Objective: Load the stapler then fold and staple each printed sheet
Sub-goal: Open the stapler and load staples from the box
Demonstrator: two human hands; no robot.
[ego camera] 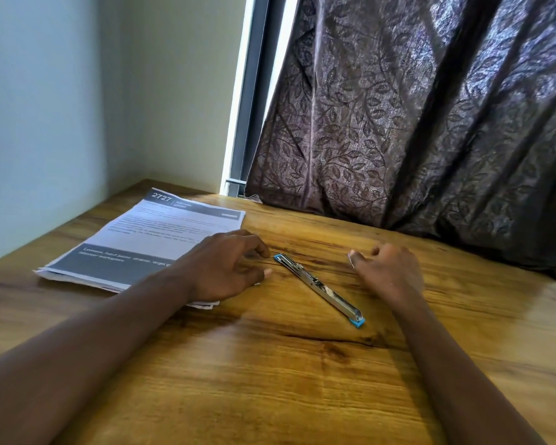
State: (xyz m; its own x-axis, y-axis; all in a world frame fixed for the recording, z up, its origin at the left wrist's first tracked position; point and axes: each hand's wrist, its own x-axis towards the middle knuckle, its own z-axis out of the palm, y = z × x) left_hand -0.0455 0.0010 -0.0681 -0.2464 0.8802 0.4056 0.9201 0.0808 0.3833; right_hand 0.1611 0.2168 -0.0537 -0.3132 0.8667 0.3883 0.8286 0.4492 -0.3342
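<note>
A slim silver stapler (320,289) with blue ends lies opened out flat, diagonally, in the middle of the wooden table (270,364). My left hand (228,268) rests on the table just left of the stapler's far end, fingers relaxed, its wrist over the corner of a stack of printed sheets (148,239). Right of the stapler, my right hand (389,271) hovers with curled fingers pinching a small pale strip (352,258) that looks like staples. Neither hand touches the stapler.
The stack of sheets lies at the table's left, near the pale wall (61,107). A dark leaf-patterned curtain (414,107) hangs along the far edge and drapes onto the table at the right. A window frame (254,91) shows beside the curtain.
</note>
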